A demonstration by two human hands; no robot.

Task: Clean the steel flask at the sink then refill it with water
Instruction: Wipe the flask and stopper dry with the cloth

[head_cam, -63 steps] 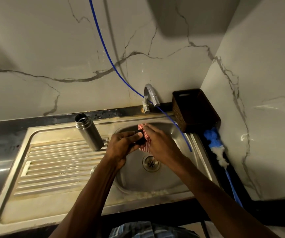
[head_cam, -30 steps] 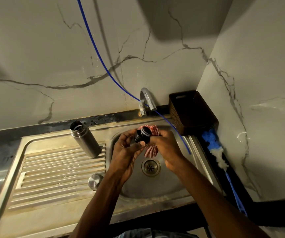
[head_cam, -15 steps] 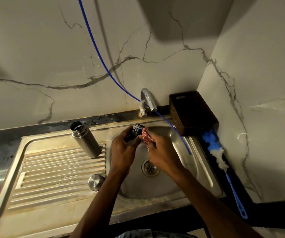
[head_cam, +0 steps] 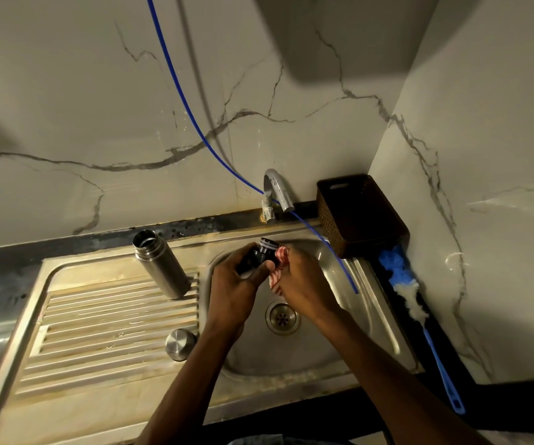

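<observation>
Tilted further since half a second ago, black stopper pinched in left hand fingers; red-striped cloth gripped by right hand, pressed against stopper above sink; open steel flask upright on drainboard; steel cap nearby.

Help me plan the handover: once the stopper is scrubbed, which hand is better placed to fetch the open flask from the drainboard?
Probably the left hand. The steel flask stands on its side of the basin, while the right hand is busy with the striped scrubber and would cross over. It must first release the black stopper.
</observation>
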